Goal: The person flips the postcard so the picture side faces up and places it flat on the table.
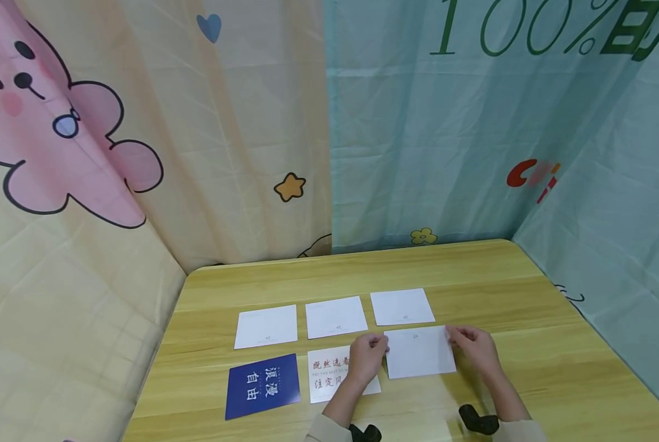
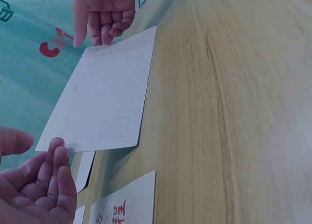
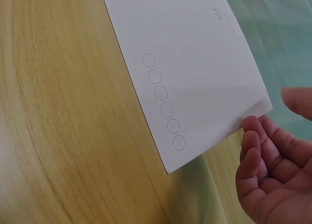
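Note:
A white postcard (image 1: 421,353), its printed back facing up, is held by its two short ends at the right of the front row. My left hand (image 1: 368,356) has its fingertips at the left end, and that hand partly covers a white postcard with red writing (image 1: 323,376). At the opposite end, the fingers of my right hand (image 1: 475,348) hold the far corner. In the left wrist view the held postcard (image 2: 105,92) slants above the table, showing a stamp box. The right wrist view shows a row of printed circles on this postcard (image 3: 195,83).
Three blank-looking white postcards, left (image 1: 266,327), middle (image 1: 336,317) and right (image 1: 402,307), lie in a back row. A blue postcard (image 1: 263,387) with white writing is at front left. The wooden table (image 1: 528,307) meets printed curtains (image 1: 417,141) behind.

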`<action>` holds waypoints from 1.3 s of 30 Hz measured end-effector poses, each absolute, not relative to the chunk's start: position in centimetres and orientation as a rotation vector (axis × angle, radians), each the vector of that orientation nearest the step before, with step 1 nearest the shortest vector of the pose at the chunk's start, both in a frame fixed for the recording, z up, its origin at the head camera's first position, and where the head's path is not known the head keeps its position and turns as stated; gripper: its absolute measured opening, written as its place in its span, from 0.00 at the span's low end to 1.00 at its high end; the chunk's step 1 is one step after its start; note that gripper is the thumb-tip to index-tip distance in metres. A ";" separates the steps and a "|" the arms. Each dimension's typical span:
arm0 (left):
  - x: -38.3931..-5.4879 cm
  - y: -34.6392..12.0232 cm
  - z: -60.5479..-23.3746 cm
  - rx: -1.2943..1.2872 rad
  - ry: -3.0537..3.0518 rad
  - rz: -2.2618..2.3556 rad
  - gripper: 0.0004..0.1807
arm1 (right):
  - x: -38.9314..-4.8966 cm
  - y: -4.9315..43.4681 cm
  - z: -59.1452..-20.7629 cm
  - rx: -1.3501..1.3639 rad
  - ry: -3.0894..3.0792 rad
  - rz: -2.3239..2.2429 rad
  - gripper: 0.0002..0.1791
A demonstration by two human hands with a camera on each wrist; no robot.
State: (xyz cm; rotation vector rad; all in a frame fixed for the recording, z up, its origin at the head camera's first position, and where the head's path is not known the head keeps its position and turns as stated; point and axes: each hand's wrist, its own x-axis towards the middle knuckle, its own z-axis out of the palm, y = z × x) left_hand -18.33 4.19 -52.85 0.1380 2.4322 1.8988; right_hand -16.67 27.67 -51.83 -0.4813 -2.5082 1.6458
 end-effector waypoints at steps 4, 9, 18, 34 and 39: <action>-18.3 4.1 -52.8 0.139 2.407 1.937 0.11 | -16.5 27.6 -51.5 -0.452 -2.432 1.730 0.24; -18.3 4.0 -52.8 0.140 2.382 1.971 0.10 | -16.5 27.5 -51.3 -0.419 -2.351 1.810 0.21; -18.3 3.9 -52.6 0.187 2.372 1.996 0.09 | -16.6 27.6 -51.5 -0.379 -2.291 1.857 0.20; -17.5 3.6 -52.8 0.258 2.330 2.008 0.06 | -15.9 27.6 -51.3 -0.373 -2.254 1.829 0.22; -16.9 3.3 -52.4 0.252 2.297 2.012 0.07 | -15.4 27.7 -51.2 -0.337 -2.249 1.844 0.20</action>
